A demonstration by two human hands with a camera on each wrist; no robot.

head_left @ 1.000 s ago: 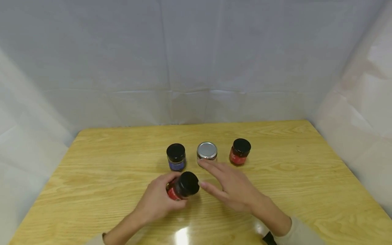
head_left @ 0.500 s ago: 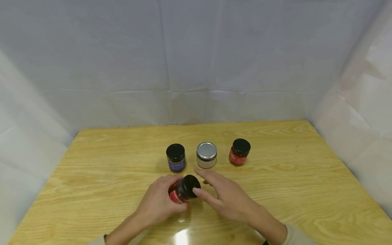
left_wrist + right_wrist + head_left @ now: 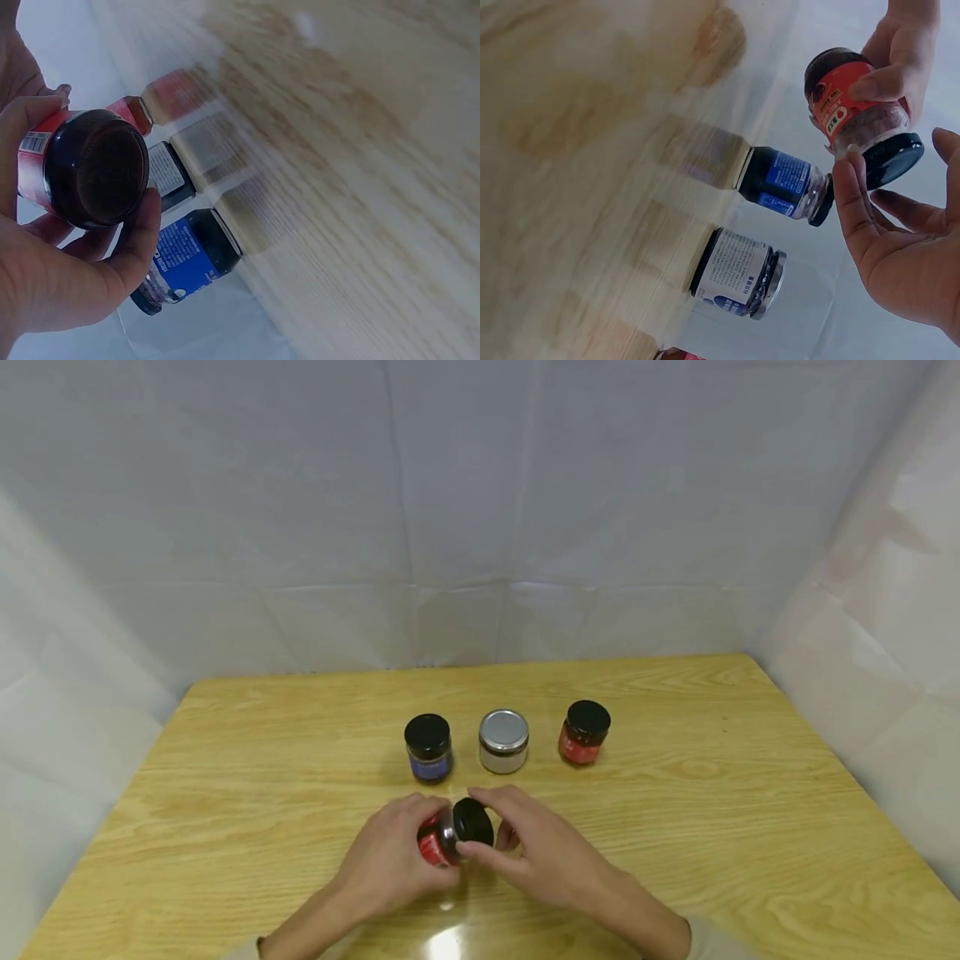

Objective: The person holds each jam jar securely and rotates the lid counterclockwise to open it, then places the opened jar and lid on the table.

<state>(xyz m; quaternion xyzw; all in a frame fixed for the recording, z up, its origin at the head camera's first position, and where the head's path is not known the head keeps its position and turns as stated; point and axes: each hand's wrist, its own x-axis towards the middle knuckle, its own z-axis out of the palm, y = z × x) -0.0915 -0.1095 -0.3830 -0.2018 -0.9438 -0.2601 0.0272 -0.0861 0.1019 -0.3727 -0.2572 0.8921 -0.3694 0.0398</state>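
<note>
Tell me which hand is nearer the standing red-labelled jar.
Right. The right hand is on the near side of the standing red-labelled jar, slightly left; the left hand, also on that side, is much farther left.

Sheeted-off tabletop setup, studio-like; home, lab or office can't be told. Shown by wood-grain table [image 3: 675,793], creased pale sheeting [image 3: 465,510] hung behind it and along both sides.

The right hand [image 3: 551,852] has advanced, thumb and fingers now around the black lid [image 3: 474,823]; the red-labelled jar [image 3: 432,850] has shifted slightly rightward.
</note>
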